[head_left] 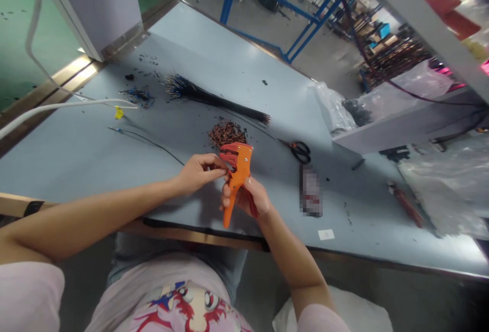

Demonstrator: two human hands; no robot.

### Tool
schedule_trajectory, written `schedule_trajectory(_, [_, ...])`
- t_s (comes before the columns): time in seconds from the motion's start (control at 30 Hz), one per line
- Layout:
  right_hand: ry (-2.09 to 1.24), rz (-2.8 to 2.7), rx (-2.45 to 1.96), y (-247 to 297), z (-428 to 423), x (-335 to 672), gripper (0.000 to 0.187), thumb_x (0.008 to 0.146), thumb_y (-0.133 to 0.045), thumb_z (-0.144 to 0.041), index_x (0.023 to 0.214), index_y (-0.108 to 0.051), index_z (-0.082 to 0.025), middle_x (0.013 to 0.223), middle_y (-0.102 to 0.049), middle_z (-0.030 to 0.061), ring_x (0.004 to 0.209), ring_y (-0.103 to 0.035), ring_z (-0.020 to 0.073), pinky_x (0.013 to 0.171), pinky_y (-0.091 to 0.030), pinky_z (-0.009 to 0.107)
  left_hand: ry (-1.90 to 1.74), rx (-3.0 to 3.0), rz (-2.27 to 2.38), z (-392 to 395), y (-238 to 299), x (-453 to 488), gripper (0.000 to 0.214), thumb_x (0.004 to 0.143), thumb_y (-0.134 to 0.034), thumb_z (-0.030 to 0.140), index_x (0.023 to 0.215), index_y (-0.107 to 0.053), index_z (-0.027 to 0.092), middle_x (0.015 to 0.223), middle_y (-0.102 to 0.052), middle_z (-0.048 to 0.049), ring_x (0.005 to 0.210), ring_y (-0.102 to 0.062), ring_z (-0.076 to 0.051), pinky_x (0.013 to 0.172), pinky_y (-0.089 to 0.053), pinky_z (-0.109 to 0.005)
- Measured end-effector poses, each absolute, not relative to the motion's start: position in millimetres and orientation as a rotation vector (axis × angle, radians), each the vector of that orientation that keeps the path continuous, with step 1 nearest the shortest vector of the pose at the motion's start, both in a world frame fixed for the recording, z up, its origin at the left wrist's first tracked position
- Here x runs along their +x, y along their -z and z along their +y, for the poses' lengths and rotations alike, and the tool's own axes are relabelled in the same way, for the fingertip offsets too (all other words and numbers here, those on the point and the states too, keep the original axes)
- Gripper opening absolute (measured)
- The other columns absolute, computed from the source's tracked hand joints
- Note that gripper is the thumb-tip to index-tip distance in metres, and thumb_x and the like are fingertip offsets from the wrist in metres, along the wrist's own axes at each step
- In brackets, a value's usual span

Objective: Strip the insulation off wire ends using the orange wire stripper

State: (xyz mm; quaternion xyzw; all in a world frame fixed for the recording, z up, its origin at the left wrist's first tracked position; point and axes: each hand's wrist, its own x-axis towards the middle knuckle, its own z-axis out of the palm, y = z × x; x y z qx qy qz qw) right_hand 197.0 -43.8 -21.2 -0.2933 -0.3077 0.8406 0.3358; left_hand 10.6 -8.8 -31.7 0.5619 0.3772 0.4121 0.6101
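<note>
My right hand is wrapped round the handles of an orange wire stripper, held upright over the near edge of the grey-blue table. My left hand pinches something thin at the stripper's jaws; I cannot make out what it is. Just behind the tool lies a small heap of brown-red wire scraps. A bundle of thin black wires lies farther back.
Black-handled scissors lie to the right of the tool, with a blurred small object nearer. A white cable and a single thin wire lie at left. Plastic bags and a grey shelf fill the right.
</note>
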Motion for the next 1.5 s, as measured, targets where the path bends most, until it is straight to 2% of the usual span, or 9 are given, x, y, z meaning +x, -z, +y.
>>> schedule_trajectory(0.37, [-2.166, -0.868, -0.754, 20.5, -44.8, 196.3, 0.041, 0.08, -0.063, -0.052, 0.095, -0.053, -0.015, 0.065, -0.058, -0.0012, 0.05, -0.056, 0.0122, 0.052, -0.055, 0.033, -0.963, 1.323, 0.848, -9.6, 36.2, 12.3, 0.019, 0.075, -0.067, 0.031, 0.084, -0.071, 0.015, 0.083, -0.068, -0.0052, 0.076, -0.061, -0.015, 0.072, -0.047, -0.028])
schedule_trajectory(0.53, [-2.171, -0.89, -0.779, 18.9, -45.8, 195.8, 0.045, 0.077, -0.064, -0.056, 0.093, -0.051, -0.015, 0.061, -0.055, -0.0033, 0.045, -0.052, 0.011, 0.049, -0.052, 0.032, -0.973, 1.334, 0.83, -10.5, 36.6, 11.7, 0.018, 0.075, -0.067, 0.03, 0.085, -0.072, 0.016, 0.086, -0.068, -0.0058, 0.077, -0.061, -0.016, 0.073, -0.047, -0.028])
schedule_trajectory(0.93, [-2.161, -0.957, -0.782, 17.3, -46.9, 194.9, 0.043, 0.075, -0.068, -0.053, 0.088, -0.049, -0.017, 0.057, -0.052, -0.0055, 0.042, -0.048, 0.0092, 0.046, -0.05, 0.029, -1.003, 1.319, 0.813, -11.3, 30.4, 13.9, 0.017, 0.073, -0.07, 0.03, 0.08, -0.071, 0.015, 0.084, -0.069, -0.0055, 0.078, -0.061, -0.016, 0.074, -0.046, -0.028])
schedule_trajectory(1.23, [-2.16, -0.987, -0.762, 15.0, -48.6, 195.1, 0.036, 0.079, -0.067, -0.046, 0.087, -0.049, -0.017, 0.058, -0.053, -0.0055, 0.042, -0.049, 0.0079, 0.045, -0.051, 0.027, -0.989, 1.369, 0.793, -12.0, 29.0, 13.4, 0.018, 0.075, -0.068, 0.031, 0.084, -0.072, 0.015, 0.088, -0.07, -0.0059, 0.079, -0.061, -0.016, 0.073, -0.045, -0.027])
schedule_trajectory(1.5, [-2.173, -0.955, -0.822, 12.9, -49.5, 193.1, 0.037, 0.078, -0.068, -0.047, 0.084, -0.048, -0.017, 0.053, -0.051, -0.0068, 0.038, -0.045, 0.0068, 0.042, -0.048, 0.024, -0.961, 1.368, 0.804, -12.9, 27.3, 13.4, 0.02, 0.075, -0.067, 0.031, 0.087, -0.072, 0.016, 0.085, -0.07, -0.0049, 0.075, -0.06, -0.014, 0.07, -0.045, -0.026])
